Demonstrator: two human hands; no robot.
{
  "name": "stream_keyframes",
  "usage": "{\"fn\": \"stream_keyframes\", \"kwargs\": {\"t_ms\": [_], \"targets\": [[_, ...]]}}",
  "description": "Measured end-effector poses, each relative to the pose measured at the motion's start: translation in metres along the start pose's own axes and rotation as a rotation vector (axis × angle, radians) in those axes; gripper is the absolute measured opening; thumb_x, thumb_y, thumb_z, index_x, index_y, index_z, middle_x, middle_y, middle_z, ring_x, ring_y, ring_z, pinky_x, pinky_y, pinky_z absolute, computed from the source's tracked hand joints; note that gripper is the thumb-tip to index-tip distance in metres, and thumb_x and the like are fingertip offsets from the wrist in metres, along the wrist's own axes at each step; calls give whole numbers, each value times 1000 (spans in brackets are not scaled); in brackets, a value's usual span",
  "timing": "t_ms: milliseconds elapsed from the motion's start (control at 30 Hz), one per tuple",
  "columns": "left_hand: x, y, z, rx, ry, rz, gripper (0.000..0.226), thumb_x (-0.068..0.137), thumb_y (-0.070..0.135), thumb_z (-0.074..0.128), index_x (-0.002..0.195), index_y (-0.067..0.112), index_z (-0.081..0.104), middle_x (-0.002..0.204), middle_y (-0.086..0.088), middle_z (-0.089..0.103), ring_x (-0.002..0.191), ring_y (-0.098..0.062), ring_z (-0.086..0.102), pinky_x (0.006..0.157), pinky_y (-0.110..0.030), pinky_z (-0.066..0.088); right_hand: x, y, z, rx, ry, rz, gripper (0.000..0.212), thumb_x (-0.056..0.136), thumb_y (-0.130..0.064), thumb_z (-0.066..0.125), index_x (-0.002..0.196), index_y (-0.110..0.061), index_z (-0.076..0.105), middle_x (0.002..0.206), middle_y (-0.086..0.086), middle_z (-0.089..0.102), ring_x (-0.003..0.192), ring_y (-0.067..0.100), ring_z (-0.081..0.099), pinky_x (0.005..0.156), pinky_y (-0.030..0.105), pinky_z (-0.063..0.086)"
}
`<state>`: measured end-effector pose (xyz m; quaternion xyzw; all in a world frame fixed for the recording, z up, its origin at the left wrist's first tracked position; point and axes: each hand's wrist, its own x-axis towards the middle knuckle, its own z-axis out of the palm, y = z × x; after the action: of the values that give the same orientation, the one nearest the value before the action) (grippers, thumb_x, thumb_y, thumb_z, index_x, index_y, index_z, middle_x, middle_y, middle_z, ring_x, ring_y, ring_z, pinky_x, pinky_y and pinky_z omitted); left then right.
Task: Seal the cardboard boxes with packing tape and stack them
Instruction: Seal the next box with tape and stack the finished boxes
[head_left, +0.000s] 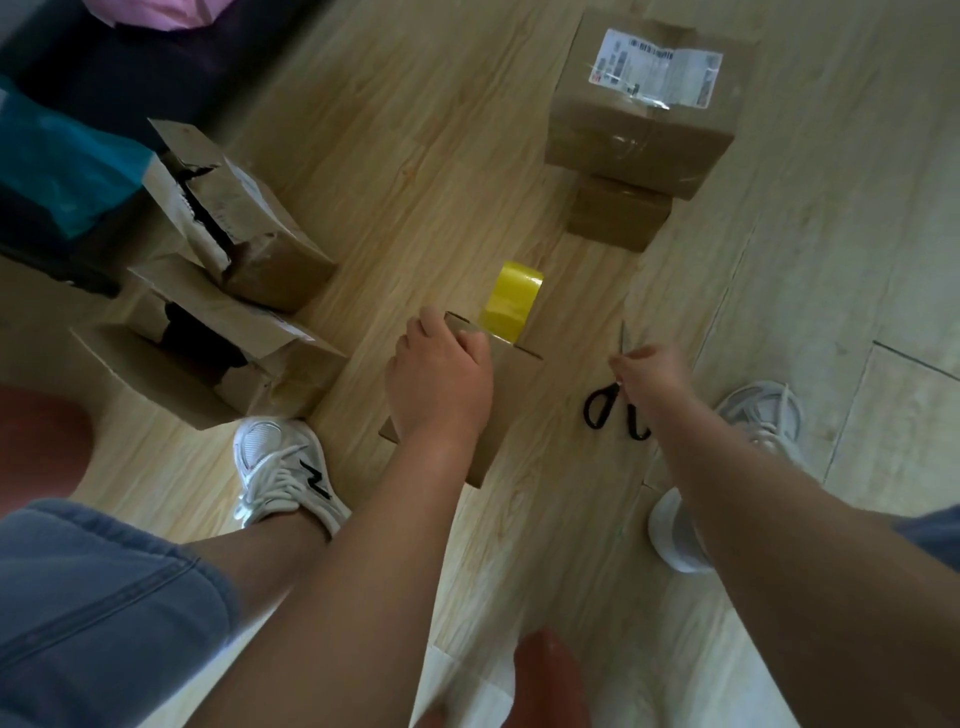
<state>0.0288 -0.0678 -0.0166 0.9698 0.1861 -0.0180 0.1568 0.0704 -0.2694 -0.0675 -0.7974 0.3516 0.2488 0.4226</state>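
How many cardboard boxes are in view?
5. Large labelled brown cardboard box stacked on a smaller brown cardboard box, far right; torn brown cardboard box and open-flapped brown cardboard box at left; plain brown cardboard box under the left hand. Others may be hidden.

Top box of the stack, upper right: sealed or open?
Sealed. The top box has its flaps lying flat, with clear tape running across them and down its side.
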Motion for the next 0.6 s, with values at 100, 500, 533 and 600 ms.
{"fn": "stream_keyframes", "kwargs": {"t_ms": [100, 500, 533, 600], "targets": [[-1, -4, 3, -30, 34, 7, 33, 99, 26, 38, 122, 6, 50, 106, -13, 61, 91, -30, 58, 66, -37, 38, 9, 22, 3, -159, 43, 44, 19, 99, -24, 62, 95, -6, 59, 79, 7, 56, 67, 21, 53, 53, 30, 38], [-2, -3, 7, -41, 72, 6, 30, 96, 26, 41, 114, 5, 54, 98, -12, 62, 82, -29, 59, 60, -33, 32, 30, 53, 34, -303, 143, 214, 48, 84, -37, 79, 117, -7, 61, 116, 14, 61, 101, 32, 64, 81, 45, 58], [-2, -4, 7, -46, 74, 10, 31, 96, 26, 41, 113, 5, 54, 97, -12, 62, 81, -29, 60, 60, -33, 32, 29, 54, 36, -324, 133, 222, 47, 84, -36, 79, 117, -7, 62, 114, 14, 62, 101, 32, 64, 78, 43, 58], [-2, -4, 7, -56, 73, 12, 29, 96, 26, 42, 113, 5, 55, 95, -11, 62, 79, -28, 59, 59, -32, 32, 26, 50, 37, -348, 134, 205, 41, 86, -32, 78, 114, -6, 63, 108, 13, 64, 96, 30, 66, 60, 36, 52]]}}
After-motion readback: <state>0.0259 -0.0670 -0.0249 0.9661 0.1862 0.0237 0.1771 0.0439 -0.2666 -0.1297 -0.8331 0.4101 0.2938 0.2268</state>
